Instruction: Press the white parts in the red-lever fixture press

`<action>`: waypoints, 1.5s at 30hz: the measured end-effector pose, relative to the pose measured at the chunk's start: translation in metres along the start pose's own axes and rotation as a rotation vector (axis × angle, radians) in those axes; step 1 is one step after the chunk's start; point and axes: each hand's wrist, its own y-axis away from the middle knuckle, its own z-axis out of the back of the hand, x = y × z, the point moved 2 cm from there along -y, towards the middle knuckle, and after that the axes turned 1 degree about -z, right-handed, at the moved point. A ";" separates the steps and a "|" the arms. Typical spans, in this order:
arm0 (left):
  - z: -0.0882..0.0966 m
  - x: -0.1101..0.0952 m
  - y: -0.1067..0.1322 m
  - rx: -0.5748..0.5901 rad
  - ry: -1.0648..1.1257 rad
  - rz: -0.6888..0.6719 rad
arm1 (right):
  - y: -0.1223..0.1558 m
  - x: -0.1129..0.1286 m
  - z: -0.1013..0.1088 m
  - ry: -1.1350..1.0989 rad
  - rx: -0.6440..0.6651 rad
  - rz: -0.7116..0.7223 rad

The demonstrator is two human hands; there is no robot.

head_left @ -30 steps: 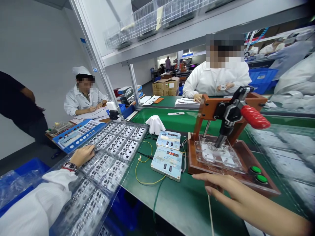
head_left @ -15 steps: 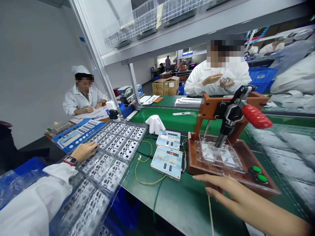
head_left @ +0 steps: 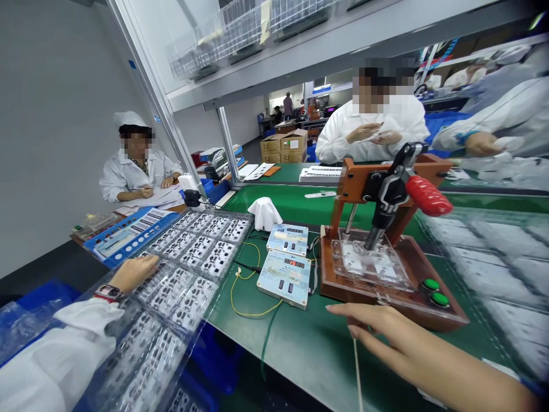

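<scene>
My left hand (head_left: 134,273) is over a clear plastic tray (head_left: 201,320) of small white circuit boards with black parts. Its fingers are bent and close together at the tray's left side; what their tips hold, if anything, is hidden. My right hand (head_left: 386,335) hovers palm down in front of a brown press fixture (head_left: 343,289), index finger stretched forward. A thin pale stick (head_left: 357,372) points down from between its thumb and fingers. On the fixture, a red-handled toggle clamp (head_left: 429,195) stands above a clear plate (head_left: 373,269) with white pieces under it.
Two light-blue meter boxes (head_left: 285,280) with wires are left of the fixture, near a white cloth-like cover (head_left: 265,214). Green buttons (head_left: 440,300) sit at its front right. More trays (head_left: 493,257) lie at right. Co-workers in white (head_left: 139,171) sit beyond; a shelf (head_left: 274,57) hangs overhead.
The view has shifted slightly, so the fixture appears further left. My left hand has lifted a little and its fingers point less downward. Another person's arm has appeared at the upper right.
</scene>
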 end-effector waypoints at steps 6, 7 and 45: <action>0.041 0.006 0.009 -0.040 -0.040 0.216 | 0.011 0.005 0.012 -0.048 0.011 -0.027; 0.053 0.001 0.008 -0.061 0.003 0.267 | 0.013 0.004 0.013 -0.054 0.011 -0.034; 0.088 -0.417 -0.074 0.687 1.552 -0.167 | 0.025 -0.033 -0.035 -0.721 -0.113 -0.514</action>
